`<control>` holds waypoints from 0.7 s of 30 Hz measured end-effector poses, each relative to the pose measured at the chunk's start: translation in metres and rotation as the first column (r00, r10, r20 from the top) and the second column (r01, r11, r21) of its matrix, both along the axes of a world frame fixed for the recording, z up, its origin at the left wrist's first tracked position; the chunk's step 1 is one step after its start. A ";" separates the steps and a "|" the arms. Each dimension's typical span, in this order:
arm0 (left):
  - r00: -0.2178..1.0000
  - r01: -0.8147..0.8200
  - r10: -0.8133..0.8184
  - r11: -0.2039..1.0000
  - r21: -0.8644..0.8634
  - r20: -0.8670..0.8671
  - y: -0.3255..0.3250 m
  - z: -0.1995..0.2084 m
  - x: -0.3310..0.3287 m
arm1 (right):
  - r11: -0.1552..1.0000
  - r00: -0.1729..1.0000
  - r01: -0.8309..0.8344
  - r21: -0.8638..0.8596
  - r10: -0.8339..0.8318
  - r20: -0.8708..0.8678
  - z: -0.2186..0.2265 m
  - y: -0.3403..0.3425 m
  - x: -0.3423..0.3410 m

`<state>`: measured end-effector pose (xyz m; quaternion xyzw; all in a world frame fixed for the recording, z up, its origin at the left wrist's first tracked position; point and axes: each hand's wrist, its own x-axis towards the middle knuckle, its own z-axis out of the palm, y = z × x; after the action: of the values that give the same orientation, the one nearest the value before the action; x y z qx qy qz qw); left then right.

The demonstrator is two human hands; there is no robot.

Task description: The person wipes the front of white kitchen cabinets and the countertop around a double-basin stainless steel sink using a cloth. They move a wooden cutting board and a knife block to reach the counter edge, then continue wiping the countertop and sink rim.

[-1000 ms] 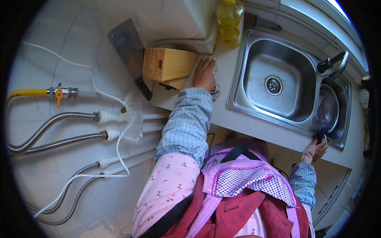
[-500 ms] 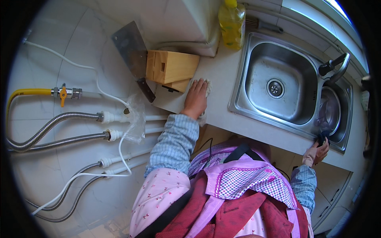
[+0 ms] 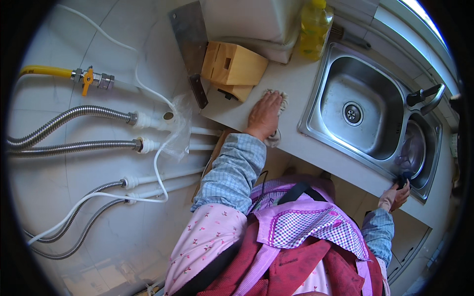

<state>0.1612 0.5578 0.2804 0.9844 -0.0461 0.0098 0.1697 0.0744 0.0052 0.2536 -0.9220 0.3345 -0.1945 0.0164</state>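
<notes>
Left hand (image 3: 264, 114) laid over a pale cloth (image 3: 283, 102), right hand (image 3: 396, 196) at the edge of a steel sink (image 3: 318, 98).
Nearest are a pink-and-purple apron (image 3: 301, 223) and blue checked sleeves; beyond them, the right hand's fingers curl at a small dark item (image 3: 406, 176) by the sink's front rim, though I cannot tell whether they pinch it. The left hand lies flat, fingers close together, on the cloth, which rests on the light counter (image 3: 295, 118) near its front edge, between a wooden knife block (image 3: 247, 64) and the sink. A cleaver (image 3: 190, 42) is beside the block's left side. In the smaller basin, a translucent purplish thing (image 3: 407, 150) is with a round metal bowl (image 3: 422, 150). Farther back are a faucet (image 3: 428, 96) and a bottle of yellow liquid (image 3: 315, 37).
</notes>
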 end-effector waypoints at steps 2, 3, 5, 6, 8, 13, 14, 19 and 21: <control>0.998 -0.062 0.061 0.998 0.019 0.014 0.011 0.002 -0.002 | 1.000 1.000 -0.007 0.003 0.007 -0.007 0.001 0.000 0.000; 0.994 -0.100 0.099 0.995 0.028 0.037 0.015 0.002 0.000 | 1.000 1.000 -0.006 0.005 0.006 -0.008 0.002 0.000 0.000; 0.987 -0.162 0.162 0.987 0.024 -0.006 0.021 0.001 0.002 | 1.000 1.000 -0.004 0.005 0.004 -0.004 0.003 0.000 0.000; 0.983 -0.186 0.186 0.982 0.029 0.000 0.023 0.001 -0.002 | 1.000 1.000 -0.003 0.006 0.003 -0.002 0.003 0.000 0.000; 0.981 -0.189 0.191 0.980 0.060 -0.031 0.026 0.002 -0.019 | 1.000 1.000 -0.013 -0.008 0.013 0.006 0.003 0.000 0.000; 0.988 -0.153 0.153 0.988 0.029 0.000 0.043 0.006 -0.081 | 1.000 1.000 -0.018 0.009 0.018 0.015 0.000 0.000 -0.002; 0.986 -0.165 0.164 0.986 0.026 0.024 0.043 0.004 -0.082 | 1.000 1.000 -0.016 0.004 0.016 0.020 0.000 0.000 -0.002; 0.992 -0.062 0.050 0.993 0.097 0.118 -0.001 -0.010 -0.031 | 0.998 0.997 -0.046 -0.032 0.048 0.059 -0.002 -0.001 -0.001; 0.990 0.084 -0.083 0.996 -0.004 0.111 -0.032 -0.011 -0.010 | 1.000 0.999 -0.025 -0.009 0.025 0.037 -0.002 -0.001 -0.001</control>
<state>0.1515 0.5261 0.2692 0.9788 -0.0966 0.0576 0.1713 0.0737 0.0038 0.2519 -0.9223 0.3219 -0.2130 0.0211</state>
